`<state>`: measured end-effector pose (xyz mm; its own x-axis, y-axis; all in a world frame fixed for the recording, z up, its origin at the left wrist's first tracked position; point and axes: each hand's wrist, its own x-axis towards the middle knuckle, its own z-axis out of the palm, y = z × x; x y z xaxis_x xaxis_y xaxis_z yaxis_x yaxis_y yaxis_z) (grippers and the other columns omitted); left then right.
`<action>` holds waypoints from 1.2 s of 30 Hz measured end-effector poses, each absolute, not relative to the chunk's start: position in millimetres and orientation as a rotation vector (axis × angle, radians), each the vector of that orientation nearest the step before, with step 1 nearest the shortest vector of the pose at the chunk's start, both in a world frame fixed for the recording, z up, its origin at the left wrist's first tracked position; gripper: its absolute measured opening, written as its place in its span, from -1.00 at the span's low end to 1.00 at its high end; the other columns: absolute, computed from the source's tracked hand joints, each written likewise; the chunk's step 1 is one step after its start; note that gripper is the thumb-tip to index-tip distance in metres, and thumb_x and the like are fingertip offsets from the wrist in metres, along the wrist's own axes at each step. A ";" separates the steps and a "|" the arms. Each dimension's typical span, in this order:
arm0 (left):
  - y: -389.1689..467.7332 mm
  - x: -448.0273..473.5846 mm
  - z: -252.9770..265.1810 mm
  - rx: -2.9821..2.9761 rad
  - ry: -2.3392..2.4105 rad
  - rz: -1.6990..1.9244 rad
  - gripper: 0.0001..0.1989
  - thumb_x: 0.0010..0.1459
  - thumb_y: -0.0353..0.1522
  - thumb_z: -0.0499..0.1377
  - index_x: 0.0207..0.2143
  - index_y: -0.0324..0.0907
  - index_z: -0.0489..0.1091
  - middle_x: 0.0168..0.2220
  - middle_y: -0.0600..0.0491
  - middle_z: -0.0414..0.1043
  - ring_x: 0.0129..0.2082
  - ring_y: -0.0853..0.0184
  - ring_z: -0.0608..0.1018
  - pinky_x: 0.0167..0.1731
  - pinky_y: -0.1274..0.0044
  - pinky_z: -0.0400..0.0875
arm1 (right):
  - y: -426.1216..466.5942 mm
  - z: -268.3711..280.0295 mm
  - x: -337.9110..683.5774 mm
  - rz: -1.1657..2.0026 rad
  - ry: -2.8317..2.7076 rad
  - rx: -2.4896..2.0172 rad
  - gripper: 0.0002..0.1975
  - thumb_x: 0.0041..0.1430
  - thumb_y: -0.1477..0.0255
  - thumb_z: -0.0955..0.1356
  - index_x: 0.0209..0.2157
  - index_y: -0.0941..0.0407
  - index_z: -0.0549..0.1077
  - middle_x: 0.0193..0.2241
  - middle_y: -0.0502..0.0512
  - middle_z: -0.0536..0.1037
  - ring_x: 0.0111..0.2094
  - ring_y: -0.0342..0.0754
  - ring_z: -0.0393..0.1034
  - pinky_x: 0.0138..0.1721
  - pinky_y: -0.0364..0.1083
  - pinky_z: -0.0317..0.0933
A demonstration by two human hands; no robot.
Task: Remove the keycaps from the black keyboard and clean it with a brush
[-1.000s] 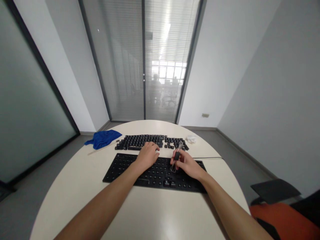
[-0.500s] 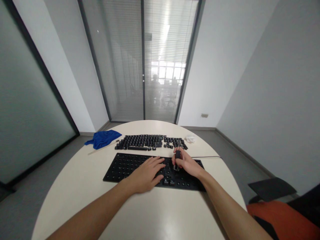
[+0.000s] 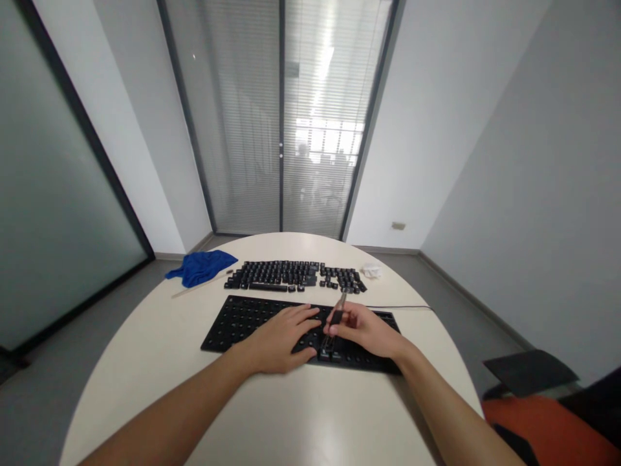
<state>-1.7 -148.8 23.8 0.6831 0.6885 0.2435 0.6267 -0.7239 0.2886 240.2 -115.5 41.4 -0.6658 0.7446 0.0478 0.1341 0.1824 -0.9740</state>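
Observation:
A black keyboard base (image 3: pixel 242 317), most of its keycaps off, lies across the table in front of me. My left hand (image 3: pixel 286 336) rests flat on its middle with the fingers spread. In my right hand (image 3: pixel 366 329) is a keycap puller (image 3: pixel 334 318) with a black middle and thin metal ends, pinched between thumb and fingers. Its lower end is at the keycaps (image 3: pixel 330 355) still seated by the front edge of the base; whether it grips one I cannot tell. Behind the base, loose black keycaps (image 3: pixel 279 273) lie in rows.
A blue cloth (image 3: pixel 204 266) and a thin brush (image 3: pixel 201 285) lie at the back left of the round table (image 3: pixel 145 362). Crumpled white tissue (image 3: pixel 371 270) sits at the back right. A cable (image 3: pixel 402 306) runs off the right edge. An orange chair (image 3: pixel 543 427) stands at right.
My right hand has brought the puller toward me and slightly left, from over the base to the seated keycaps at its front edge, tilting it. My left hand stays in place.

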 end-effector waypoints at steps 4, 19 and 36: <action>-147.8 -1.2 22.4 2.703 1.074 0.517 -0.45 0.20 -0.22 0.16 0.23 -0.13 0.25 0.32 -0.07 0.15 0.33 0.13 0.16 0.30 0.25 0.07 | -119.2 39.6 236.8 1.354 -2.095 -0.877 -0.73 0.16 0.21 0.42 -0.25 0.12 0.46 -0.34 0.06 0.57 -0.34 -0.05 0.44 -0.27 -0.07 0.32; -148.1 -2.7 24.3 2.643 1.038 0.552 -0.38 0.14 -0.27 0.20 0.26 -0.10 0.20 0.32 -0.07 0.15 0.33 0.09 0.17 0.30 0.21 0.06 | -127.1 52.4 231.9 1.073 -2.434 -0.818 -0.84 0.14 0.30 0.43 -0.30 0.09 0.56 -0.38 0.05 0.62 -0.38 -0.02 0.48 -0.32 -0.09 0.33; -149.5 -0.4 24.0 2.622 1.029 0.602 -0.39 0.15 -0.28 0.19 0.25 -0.13 0.19 0.27 -0.07 0.25 0.31 0.12 0.21 0.29 0.24 0.10 | -122.5 39.3 230.9 1.594 -2.051 -0.777 -0.74 0.09 0.23 0.46 -0.31 0.11 0.43 -0.33 0.04 0.58 -0.25 -0.02 0.49 -0.15 -0.03 0.37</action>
